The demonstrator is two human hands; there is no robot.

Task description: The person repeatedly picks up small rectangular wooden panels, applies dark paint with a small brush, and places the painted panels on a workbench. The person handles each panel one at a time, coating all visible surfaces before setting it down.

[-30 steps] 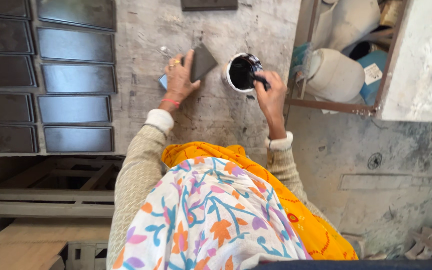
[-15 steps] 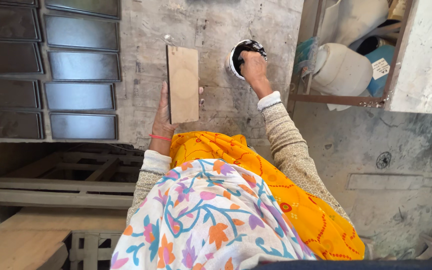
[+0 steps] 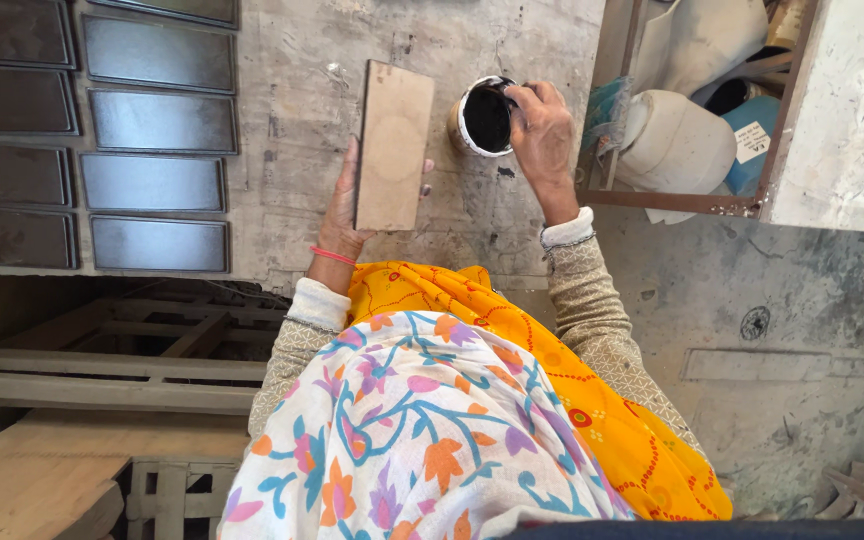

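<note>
While left hand point(image 3: 344, 215) grips tan board point(image 3: 393, 146), right hand point(image 3: 542, 132) clasps black-filled cup point(image 3: 483, 116).

One bare tile point(image 3: 393, 146), one paint tin point(image 3: 482, 116), seven dark coated tiles point(image 3: 157, 185)

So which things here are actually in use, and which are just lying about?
In use: brown board held in left hand; cup of black liquid, right hand at its rim.

Lying about: dark panels, white sacks, wooden frames.

Small white rect. label point(image 3: 752, 142) on blue container point(image 3: 764, 125), upper-right shelf; no screens/signs.
</note>
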